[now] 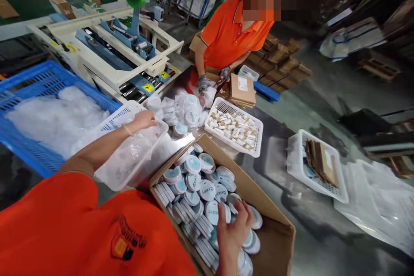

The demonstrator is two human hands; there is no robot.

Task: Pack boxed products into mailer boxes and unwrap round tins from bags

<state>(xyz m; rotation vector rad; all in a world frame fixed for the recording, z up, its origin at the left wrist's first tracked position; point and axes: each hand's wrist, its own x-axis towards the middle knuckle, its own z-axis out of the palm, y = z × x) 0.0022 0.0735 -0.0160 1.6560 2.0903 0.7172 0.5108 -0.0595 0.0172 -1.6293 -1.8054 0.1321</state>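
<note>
My right hand (235,228) is down in an open cardboard box (274,241), its fingers spread over the round white discs (207,189) with pale blue faces and printed lettering. Whether the fingertips press on a disc is hard to see. Stretched out to the other side, my left hand (144,120) is at the far end of a white plastic basket (131,110) with clear plastic bags (129,155) in it. Its fingers are curled closed, and what they hold, if anything, is hidden. A heap of wrapped discs (184,114) lies just past this hand.
A co-worker in an orange shirt (236,34), wearing gloves, works across the metal table (271,155). A white basket (258,146) holds small packets; another basket (296,161) holds brown cardboard pieces. At the left are a blue crate (48,71) and a tape machine (113,69).
</note>
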